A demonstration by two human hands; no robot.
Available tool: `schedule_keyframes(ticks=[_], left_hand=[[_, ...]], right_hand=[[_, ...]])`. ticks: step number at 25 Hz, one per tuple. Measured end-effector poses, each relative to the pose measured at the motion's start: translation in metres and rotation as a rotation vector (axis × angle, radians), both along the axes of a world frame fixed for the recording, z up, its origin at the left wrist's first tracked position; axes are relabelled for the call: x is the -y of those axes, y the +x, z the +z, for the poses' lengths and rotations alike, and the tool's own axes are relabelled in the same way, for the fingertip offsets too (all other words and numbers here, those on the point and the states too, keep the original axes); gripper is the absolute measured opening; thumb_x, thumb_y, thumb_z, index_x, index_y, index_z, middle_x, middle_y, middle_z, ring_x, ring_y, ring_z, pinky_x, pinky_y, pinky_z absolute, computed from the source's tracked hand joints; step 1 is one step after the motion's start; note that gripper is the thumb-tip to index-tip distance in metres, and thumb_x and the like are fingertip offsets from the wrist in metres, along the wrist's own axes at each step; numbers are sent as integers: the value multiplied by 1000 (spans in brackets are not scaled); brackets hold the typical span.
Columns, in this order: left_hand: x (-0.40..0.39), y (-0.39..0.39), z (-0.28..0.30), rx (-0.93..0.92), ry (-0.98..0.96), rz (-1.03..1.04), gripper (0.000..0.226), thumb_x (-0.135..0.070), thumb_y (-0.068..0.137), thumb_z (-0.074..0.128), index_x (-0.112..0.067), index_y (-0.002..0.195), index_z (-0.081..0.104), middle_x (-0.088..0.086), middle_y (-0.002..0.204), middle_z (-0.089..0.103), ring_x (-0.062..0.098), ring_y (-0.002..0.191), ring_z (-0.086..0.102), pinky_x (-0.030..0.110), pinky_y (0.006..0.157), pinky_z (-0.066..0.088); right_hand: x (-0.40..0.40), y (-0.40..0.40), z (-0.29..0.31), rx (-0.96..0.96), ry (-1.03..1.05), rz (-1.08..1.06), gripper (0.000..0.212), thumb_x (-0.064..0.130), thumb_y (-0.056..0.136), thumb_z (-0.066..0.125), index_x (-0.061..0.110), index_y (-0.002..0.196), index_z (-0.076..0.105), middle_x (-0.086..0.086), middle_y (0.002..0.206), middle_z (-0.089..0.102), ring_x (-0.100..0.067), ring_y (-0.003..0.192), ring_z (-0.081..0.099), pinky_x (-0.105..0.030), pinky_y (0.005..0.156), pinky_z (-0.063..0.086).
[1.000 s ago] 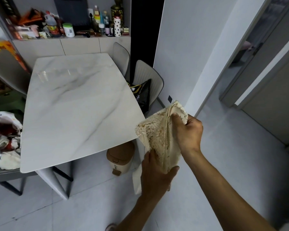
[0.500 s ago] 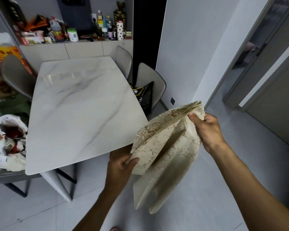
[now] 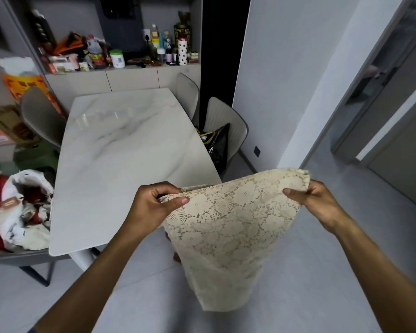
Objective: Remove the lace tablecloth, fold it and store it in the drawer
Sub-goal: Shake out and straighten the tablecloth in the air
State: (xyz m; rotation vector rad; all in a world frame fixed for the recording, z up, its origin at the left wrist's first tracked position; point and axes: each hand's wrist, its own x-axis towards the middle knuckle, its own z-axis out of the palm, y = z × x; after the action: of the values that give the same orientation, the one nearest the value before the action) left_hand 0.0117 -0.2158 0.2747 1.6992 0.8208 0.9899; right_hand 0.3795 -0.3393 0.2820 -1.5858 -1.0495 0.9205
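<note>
- Head view looks down past both forearms at a cream, floral-patterned lace tablecloth (image 3: pixel 228 227), held up in the air over the grey tiled floor (image 3: pixel 346 272), just off the near right corner of the white marble-veined counter (image 3: pixel 120 164).
- Left hand (image 3: pixel 151 207) grips the cloth's upper left corner, thumb lying across the front of the lace and fingers curled over the top edge.
- Right hand (image 3: pixel 320 203) pinches the upper right corner, thumb on the near face and fingers wrapped behind.
- Between the two hands the top edge runs fairly taut, rising toward the right; more than one layer shows along it, so the cloth is already doubled over.
- Below that edge the lace hangs freely and narrows to a rounded lower end above the floor, touching neither counter nor floor.
- Left corner of the cloth overlaps the counter's near right edge in this view; whether it touches cannot be told.
- On the far right side of the counter stand two grey padded chairs (image 3: pixel 226 123), and a black bag with yellow trim (image 3: pixel 216 143) sits on the nearer one.
- At the left edge a heap of white and red cloth items (image 3: pixel 24 207) lies on another seat.
- Behind the counter a beige cabinet ledge (image 3: pixel 130 79) carries crowded bottles and jars, including a white polka-dot flask (image 3: pixel 182 50) and a green-lidded white tub (image 3: pixel 117 58).
- To the right, a pale wall and grey door frames (image 3: pixel 360 111) line the passage.
</note>
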Motion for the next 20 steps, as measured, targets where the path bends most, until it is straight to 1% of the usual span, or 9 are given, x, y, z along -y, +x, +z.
schedule_keyframes(ticks=[3, 5, 7, 9, 11, 13, 15, 17, 20], left_hand=[[-8, 2, 7, 44, 2, 4, 16, -14, 69, 84, -26, 74, 76, -7, 74, 74, 1, 67, 66, 11, 64, 50], [-20, -8, 10, 53, -25, -24, 26, -12, 69, 85, -26, 89, 75, -10, 76, 70, 1, 68, 64, 11, 64, 50], [-30, -21, 6, -32, -79, -92, 38, -10, 71, 83, -27, 103, 73, -10, 75, 64, 2, 68, 60, 12, 65, 47], [-38, -37, -4, -128, -188, -134, 24, -16, 73, 81, -20, 95, 75, -7, 79, 70, 5, 73, 63, 16, 70, 47], [-41, -50, -15, -164, -289, -149, 8, -8, 80, 75, -7, 84, 68, 5, 88, 73, 12, 79, 63, 21, 74, 49], [-43, -57, -23, -178, -337, -139, 12, 3, 86, 68, -2, 83, 58, 12, 78, 68, 16, 72, 59, 28, 72, 50], [-43, -59, -26, -168, -345, -131, 15, 9, 86, 65, -2, 86, 54, 10, 69, 69, 13, 62, 59, 27, 66, 53], [-41, -61, -30, -106, -367, -126, 20, 14, 84, 65, -2, 89, 53, 13, 72, 73, 14, 62, 65, 24, 63, 55], [-36, -67, -41, -4, -424, -152, 20, 14, 84, 63, -2, 95, 57, 22, 85, 75, 22, 75, 70, 25, 74, 57]], right_hand=[[-5, -1, 1, 22, 67, 72, 24, 29, 78, 77, 15, 96, 74, -2, 92, 77, -17, 83, 73, -20, 68, 55], [-6, -5, -6, -37, 90, 82, 29, 29, 77, 78, 10, 98, 73, -10, 96, 77, -26, 87, 73, -27, 72, 58], [-9, -10, -10, -70, 113, 91, 33, 31, 75, 80, 7, 96, 72, -13, 95, 76, -26, 86, 72, -27, 71, 58], [-17, -18, -10, -98, 139, 124, 33, 31, 74, 81, 7, 95, 71, -8, 92, 76, -21, 84, 71, -23, 68, 56], [-26, -25, -4, -105, 164, 158, 28, 29, 73, 80, 11, 93, 72, 0, 85, 75, -12, 78, 70, -17, 64, 52], [-34, -30, 4, -65, 166, 197, 21, 28, 74, 78, 14, 89, 72, 7, 77, 73, -3, 70, 65, -11, 56, 47], [-40, -33, 12, -41, 182, 233, 16, 23, 77, 76, 12, 87, 72, 9, 73, 71, 1, 64, 62, -8, 53, 43], [-45, -31, 21, -56, 210, 239, 13, 17, 77, 75, 9, 87, 72, 6, 76, 73, -1, 67, 64, -8, 56, 46], [-48, -24, 31, -90, 210, 226, 18, 15, 76, 76, 8, 92, 73, -5, 90, 76, -16, 84, 71, -19, 75, 56]])
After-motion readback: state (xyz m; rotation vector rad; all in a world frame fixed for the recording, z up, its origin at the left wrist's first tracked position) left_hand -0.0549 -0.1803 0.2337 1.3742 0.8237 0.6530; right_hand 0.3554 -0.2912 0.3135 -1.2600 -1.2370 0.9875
